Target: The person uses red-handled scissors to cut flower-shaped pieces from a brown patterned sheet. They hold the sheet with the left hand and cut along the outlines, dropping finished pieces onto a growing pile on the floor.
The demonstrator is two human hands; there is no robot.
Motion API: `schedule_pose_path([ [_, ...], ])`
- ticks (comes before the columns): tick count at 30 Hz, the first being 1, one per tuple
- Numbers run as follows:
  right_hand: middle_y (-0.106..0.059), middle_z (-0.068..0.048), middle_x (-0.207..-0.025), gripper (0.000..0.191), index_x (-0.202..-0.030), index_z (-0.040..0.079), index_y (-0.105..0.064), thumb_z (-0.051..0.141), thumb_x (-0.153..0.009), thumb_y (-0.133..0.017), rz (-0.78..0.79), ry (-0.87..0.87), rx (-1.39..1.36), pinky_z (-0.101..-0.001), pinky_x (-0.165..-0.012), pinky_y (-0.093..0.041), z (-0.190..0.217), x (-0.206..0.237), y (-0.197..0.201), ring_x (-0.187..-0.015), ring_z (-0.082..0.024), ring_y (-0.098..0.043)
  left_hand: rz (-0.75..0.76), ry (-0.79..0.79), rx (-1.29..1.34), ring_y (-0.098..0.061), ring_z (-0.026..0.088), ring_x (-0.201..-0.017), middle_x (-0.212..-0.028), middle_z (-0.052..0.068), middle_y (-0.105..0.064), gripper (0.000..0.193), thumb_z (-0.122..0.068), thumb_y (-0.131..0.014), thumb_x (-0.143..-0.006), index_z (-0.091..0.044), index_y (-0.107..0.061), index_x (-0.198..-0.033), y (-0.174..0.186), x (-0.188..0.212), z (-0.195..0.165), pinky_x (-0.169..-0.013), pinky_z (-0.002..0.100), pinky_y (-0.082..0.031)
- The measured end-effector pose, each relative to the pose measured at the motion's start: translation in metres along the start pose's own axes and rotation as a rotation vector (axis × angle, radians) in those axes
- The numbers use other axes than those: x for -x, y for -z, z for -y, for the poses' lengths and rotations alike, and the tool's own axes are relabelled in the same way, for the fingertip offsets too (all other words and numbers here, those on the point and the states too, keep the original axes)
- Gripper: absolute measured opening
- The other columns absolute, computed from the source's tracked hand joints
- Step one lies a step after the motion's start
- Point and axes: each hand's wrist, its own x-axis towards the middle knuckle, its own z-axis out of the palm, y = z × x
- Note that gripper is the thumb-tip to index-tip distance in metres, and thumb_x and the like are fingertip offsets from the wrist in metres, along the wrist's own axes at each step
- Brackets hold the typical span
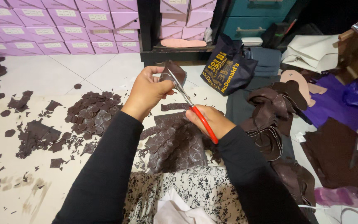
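Note:
My left hand (146,92) holds up a small dark brown leather piece (174,73) between thumb and fingers. My right hand (210,120) grips red-handled scissors (195,112), whose metal blades reach up and left into the edge of that piece. Both arms wear black sleeves. Below my hands a heap of cut brown leather shapes (175,143) lies on my lap over a black-and-white floral cloth (195,191).
A pile of cut brown pieces (92,114) and scattered scraps (36,137) lie on a pale mat at left. Stacked lilac boxes (59,27) stand behind. A dark navy bag (226,68), brown leather sheets (272,112), purple fabric (336,101) sit right.

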Motion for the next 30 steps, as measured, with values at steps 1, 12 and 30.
schedule_pose_path([
  [1,-0.046,0.005,-0.065,0.052,-0.081,0.007,-0.056,0.052,-0.106,-0.049,-0.011,0.040,0.020,-0.0266,-0.052,-0.040,-0.001,-0.001,0.000,-0.060,-0.006,-0.044,0.000,0.005,0.009,-0.068,0.012,-0.064,-0.081,0.010,-0.071,0.050,-0.003,-0.071,-0.080,0.006,-0.050,-0.124,0.001,-0.001,0.001,-0.053,0.023,-0.049],
  [12,-0.040,0.007,-0.057,0.054,-0.071,0.011,-0.050,0.057,-0.101,-0.048,0.052,-0.144,-0.083,-0.0262,-0.044,-0.032,0.005,-0.011,-0.006,-0.050,-0.006,-0.038,0.017,0.057,0.083,-0.067,0.012,-0.064,-0.083,0.010,-0.071,0.046,-0.001,-0.072,-0.080,0.005,-0.051,-0.120,0.017,-0.006,0.001,-0.052,0.023,-0.049],
  [30,-0.048,0.001,-0.071,0.048,-0.089,0.010,-0.053,0.055,-0.104,-0.044,0.171,-0.140,-0.494,-0.0236,-0.048,-0.039,-0.001,-0.022,-0.017,-0.055,-0.008,-0.046,0.007,0.155,0.368,-0.071,0.011,-0.077,-0.091,0.006,-0.072,0.024,-0.003,-0.072,-0.086,-0.004,-0.058,-0.106,0.036,-0.010,0.011,-0.066,0.022,-0.055],
])
